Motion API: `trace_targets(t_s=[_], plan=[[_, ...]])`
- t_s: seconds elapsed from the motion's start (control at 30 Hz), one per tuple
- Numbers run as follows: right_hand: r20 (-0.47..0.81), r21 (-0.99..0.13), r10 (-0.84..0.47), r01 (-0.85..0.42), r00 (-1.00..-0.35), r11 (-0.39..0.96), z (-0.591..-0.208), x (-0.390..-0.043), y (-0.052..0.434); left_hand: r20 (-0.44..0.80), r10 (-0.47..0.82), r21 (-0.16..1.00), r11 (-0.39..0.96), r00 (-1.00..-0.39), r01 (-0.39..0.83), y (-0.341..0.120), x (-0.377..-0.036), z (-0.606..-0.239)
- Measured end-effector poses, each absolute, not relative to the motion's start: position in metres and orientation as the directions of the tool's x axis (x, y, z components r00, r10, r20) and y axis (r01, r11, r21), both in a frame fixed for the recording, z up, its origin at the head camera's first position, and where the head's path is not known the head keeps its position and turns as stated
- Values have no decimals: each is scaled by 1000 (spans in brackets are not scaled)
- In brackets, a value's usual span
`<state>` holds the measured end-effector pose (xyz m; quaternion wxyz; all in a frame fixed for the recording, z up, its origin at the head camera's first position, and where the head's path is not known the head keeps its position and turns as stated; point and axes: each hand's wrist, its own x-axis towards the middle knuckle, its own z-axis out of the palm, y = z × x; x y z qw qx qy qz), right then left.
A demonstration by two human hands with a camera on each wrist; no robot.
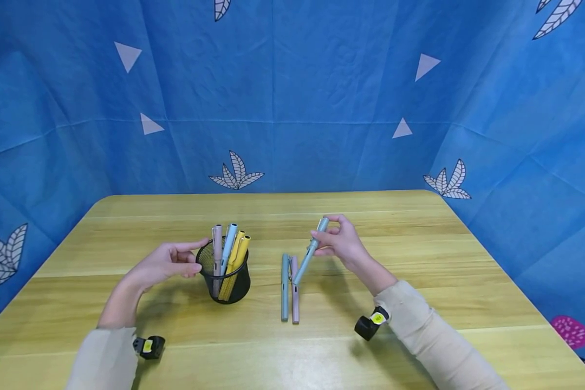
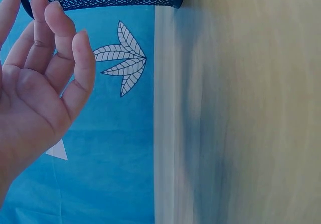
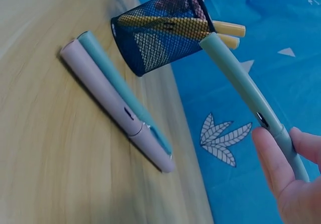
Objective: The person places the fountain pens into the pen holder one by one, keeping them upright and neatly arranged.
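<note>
The right hand (image 1: pixel 340 241) is pinching a teal pen (image 1: pixel 310 253), its long axis slanting down-left; left of that hand, the left hand (image 1: pixel 168 262) is gripping the mesh cup (image 1: pixel 241 285).

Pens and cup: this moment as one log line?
right grip: holds tilted teal pen | left grip: at cup rim | cup: upright, pens inside | table: second teal pen, lilac pen
</note>
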<state>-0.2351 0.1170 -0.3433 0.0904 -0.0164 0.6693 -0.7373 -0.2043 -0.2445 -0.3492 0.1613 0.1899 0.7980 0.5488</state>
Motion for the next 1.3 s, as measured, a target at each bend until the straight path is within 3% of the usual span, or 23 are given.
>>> trace_targets(t_s=[1.3], plan=[[52, -954, -133, -10, -990, -298, -316, -229, 69, -33, 491, 941, 308, -870, 138, -246, -206, -352]])
